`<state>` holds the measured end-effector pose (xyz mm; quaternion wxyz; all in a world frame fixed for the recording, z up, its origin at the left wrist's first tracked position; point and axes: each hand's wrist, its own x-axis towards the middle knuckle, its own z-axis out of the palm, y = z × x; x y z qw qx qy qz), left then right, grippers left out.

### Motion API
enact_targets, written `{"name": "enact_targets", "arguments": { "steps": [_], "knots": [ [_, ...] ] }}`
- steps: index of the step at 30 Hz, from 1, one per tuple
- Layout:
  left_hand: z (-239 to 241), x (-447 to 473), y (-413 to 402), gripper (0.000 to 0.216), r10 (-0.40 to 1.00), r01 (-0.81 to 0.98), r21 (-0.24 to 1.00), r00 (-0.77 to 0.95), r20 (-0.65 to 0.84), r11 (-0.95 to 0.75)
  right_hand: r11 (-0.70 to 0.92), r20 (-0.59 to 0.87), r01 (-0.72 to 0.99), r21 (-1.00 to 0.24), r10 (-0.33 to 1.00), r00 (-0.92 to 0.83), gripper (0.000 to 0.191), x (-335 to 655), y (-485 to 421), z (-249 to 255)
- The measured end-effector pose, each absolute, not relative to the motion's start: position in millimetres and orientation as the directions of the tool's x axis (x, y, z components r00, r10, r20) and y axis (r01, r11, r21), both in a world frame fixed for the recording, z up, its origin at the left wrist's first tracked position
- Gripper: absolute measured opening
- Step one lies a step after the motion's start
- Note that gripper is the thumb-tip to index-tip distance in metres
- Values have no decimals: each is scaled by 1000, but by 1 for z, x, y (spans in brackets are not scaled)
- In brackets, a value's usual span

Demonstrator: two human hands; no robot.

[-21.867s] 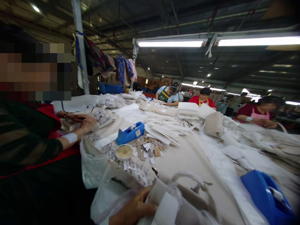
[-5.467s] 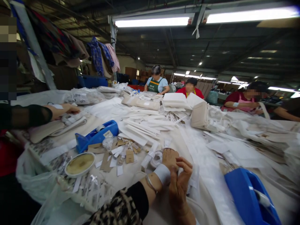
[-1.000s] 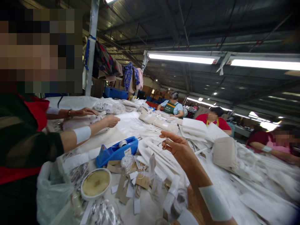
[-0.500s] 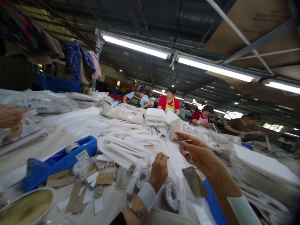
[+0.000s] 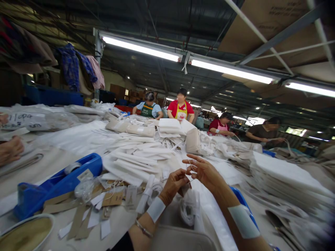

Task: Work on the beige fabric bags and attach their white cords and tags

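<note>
My left hand (image 5: pixel 173 182) and my right hand (image 5: pixel 206 172) meet above the table. A thin white string (image 5: pixel 188 169) runs between their fingertips. My right hand pinches the string with its other fingers spread. My left hand is closed on a small brown hang tag (image 5: pixel 184 189) that hangs from the string, mostly hidden behind the fingers. Both wrists carry white bands. Loose brown and white tags (image 5: pixel 110 199) lie scattered on the table to the left of my hands. A white bundle of cord (image 5: pixel 186 212) lies just under my hands.
A blue tape dispenser (image 5: pixel 59 184) and a round sponge dish (image 5: pixel 24 235) sit at the left front. Folded white fabric (image 5: pixel 136 160) piles up in the middle, with a stack (image 5: pixel 285 174) at the right. A co-worker's hand (image 5: pixel 10 150) rests far left. Several people work at the far side.
My right hand has come down and left to meet my left hand. The tag that dangled below my right hand is now at my left fingers. The view has shifted slightly right.
</note>
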<state>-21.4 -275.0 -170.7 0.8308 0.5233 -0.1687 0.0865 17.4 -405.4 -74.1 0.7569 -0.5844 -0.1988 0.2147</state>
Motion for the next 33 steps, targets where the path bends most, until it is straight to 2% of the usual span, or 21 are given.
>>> {"name": "enact_targets", "arguments": {
  "steps": [6, 9, 12, 14, 19, 24, 28, 33],
  "knots": [
    [-172, -20, -272, 30, -3, -338, 822, 924, 382, 459, 256, 112, -33, -966, 531, 840, 64, 15, -401, -75],
    [-173, -21, -269, 38, -162, -241, 808, 911, 379, 537, 184, 108, 7, -983, 545, 832, 64, 9, -413, -63],
    [-171, -23, -267, 55, -377, -63, 789, 854, 360, 612, 49, 62, 39, -998, 658, 751, 68, 1, -432, -48],
    [-168, -25, -267, 64, -412, -26, 765, 831, 374, 643, -52, 12, 70, -996, 710, 704, 70, -3, -439, -45],
    [-169, -21, -270, 49, -218, -200, 766, 888, 405, 610, -262, -61, 145, -954, 644, 762, 83, -6, -418, -72],
    [-175, -16, -272, 39, -166, -256, 819, 907, 387, 513, -334, 39, 310, -890, 622, 782, 99, -4, -395, -98],
    [-175, -17, -271, 41, -109, -287, 838, 920, 376, 465, -360, 122, 473, -804, 680, 723, 99, 0, -392, -104],
    [-173, -16, -271, 39, 14, -354, 831, 922, 386, 430, -238, 156, 373, -897, 619, 769, 91, 0, -389, -101]
  ]
}}
